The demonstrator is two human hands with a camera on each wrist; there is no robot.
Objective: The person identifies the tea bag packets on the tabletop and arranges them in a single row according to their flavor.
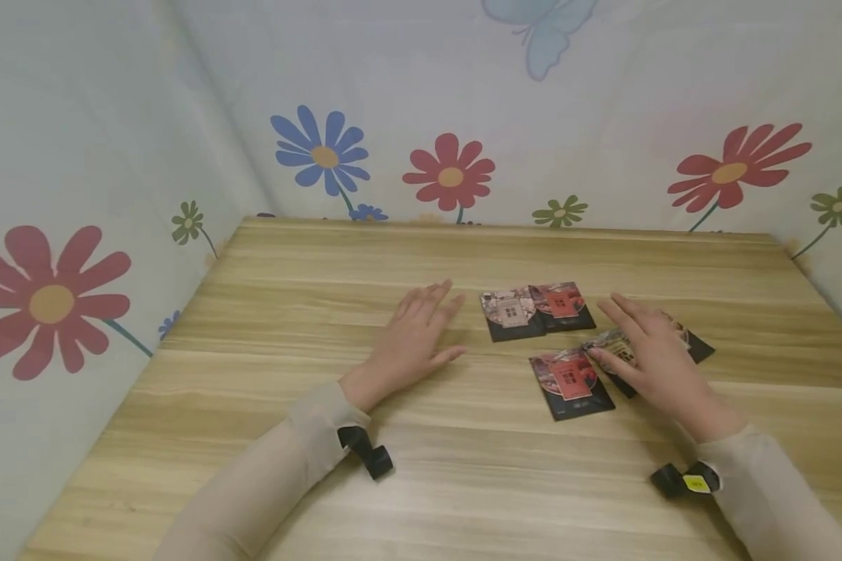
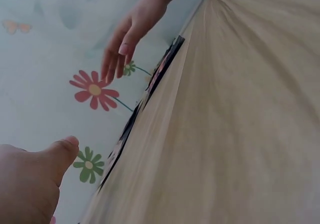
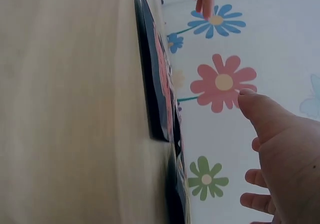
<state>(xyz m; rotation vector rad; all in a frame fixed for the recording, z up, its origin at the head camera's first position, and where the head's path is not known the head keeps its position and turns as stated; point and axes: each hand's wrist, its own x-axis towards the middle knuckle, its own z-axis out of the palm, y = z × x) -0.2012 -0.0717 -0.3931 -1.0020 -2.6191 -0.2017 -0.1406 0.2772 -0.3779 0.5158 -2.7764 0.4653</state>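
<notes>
Several flat, dark packets with printed labels lie on the table. A beige-labelled packet (image 1: 511,313) adjoins a red-labelled packet (image 1: 560,304) at the back; another red-labelled packet (image 1: 571,383) lies nearer. Over the packet on the right (image 1: 613,347), my right hand (image 1: 663,366) hovers with fingers extended, hiding part of it. A dark corner (image 1: 702,348) shows beyond that hand; whether it belongs to a separate packet I cannot tell. My left hand (image 1: 410,339) is left of the packets, fingers straight, holding nothing. In the right wrist view, my right thumb (image 3: 262,112) is apart from the packets.
The wooden table (image 1: 288,312) meets a white wall covering (image 1: 603,101) printed with flowers along its back and sides. A black wrist strap (image 1: 366,452) hangs below the left sleeve, and another strap (image 1: 684,479) with a yellow tag sits at the right sleeve.
</notes>
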